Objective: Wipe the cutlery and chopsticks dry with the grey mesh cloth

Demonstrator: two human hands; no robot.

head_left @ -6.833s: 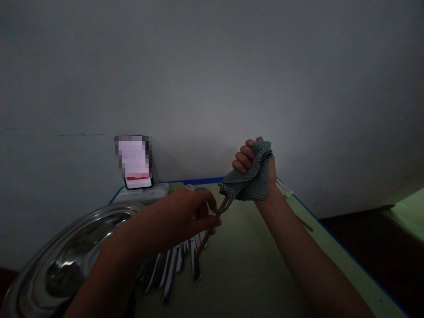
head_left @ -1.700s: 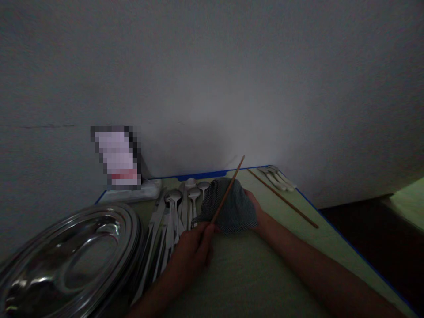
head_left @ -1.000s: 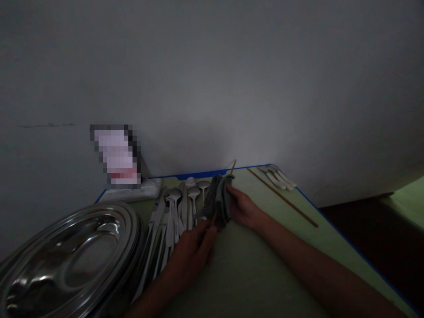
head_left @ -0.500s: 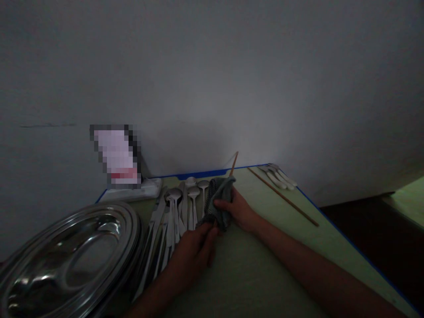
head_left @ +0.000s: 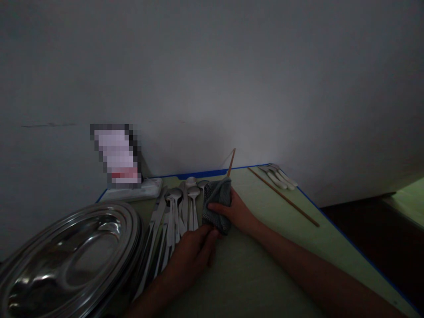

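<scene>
My right hand (head_left: 233, 211) is closed round a grey cloth (head_left: 217, 201), its thumb pressed across the front. The cloth is wrapped about a thin wooden chopstick (head_left: 231, 161), whose far end sticks out above it, pointing up toward the wall. My left hand (head_left: 198, 249) is closed at the lower end of the chopstick, just below the cloth; its grip hides that end. Left of the cloth lie several metal spoons (head_left: 194, 191) and table knives (head_left: 155, 221), handles toward me.
Stacked oval metal trays (head_left: 130, 216) stand at the left. Behind them a blurred-out device (head_left: 117, 154) leans on a white base (head_left: 145, 190). A second chopstick (head_left: 285, 197) and several white-handled forks (head_left: 281, 180) lie on the right of the blue-edged table (head_left: 331, 265). A wall closes off the back.
The cloth and my right hand have shifted slightly down and left along the chopstick. The chopstick's tip has moved a little left and up. My left hand has barely moved.
</scene>
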